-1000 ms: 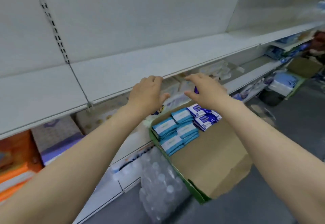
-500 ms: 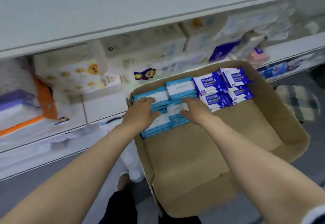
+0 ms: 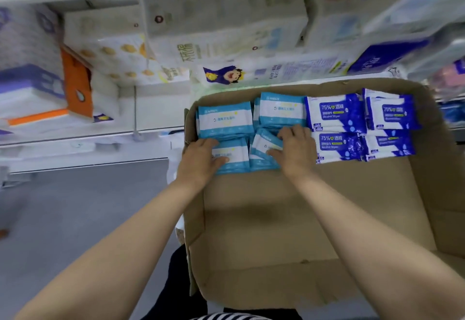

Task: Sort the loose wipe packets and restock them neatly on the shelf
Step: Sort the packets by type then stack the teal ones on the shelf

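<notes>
Both hands have dropped from the shelf edge into the cardboard box [image 3: 314, 219] and now sit on the light blue wipe packets [image 3: 225, 119] stacked at its far left corner. Left hand [image 3: 201, 162] lies on the near left stack, thumb across the top packet and fingers curled down over its far edge, gripping it. Right hand [image 3: 294, 148] is on the neighbouring stack, thumb pressed on a tilted packet and fingers bent over its far side, holding it. Two more light blue stacks sit just behind these, against the box's far wall. Beside them to the right lie dark blue alcohol wipe packets [image 3: 336, 113] in two rows, touching the light blue ones. Beyond the box, the shelf [image 3: 75, 141] carries large tissue packs [image 3: 118, 55] in white, purple and orange, blurred. Grey floor [image 3: 75, 206] shows at the left.
</notes>
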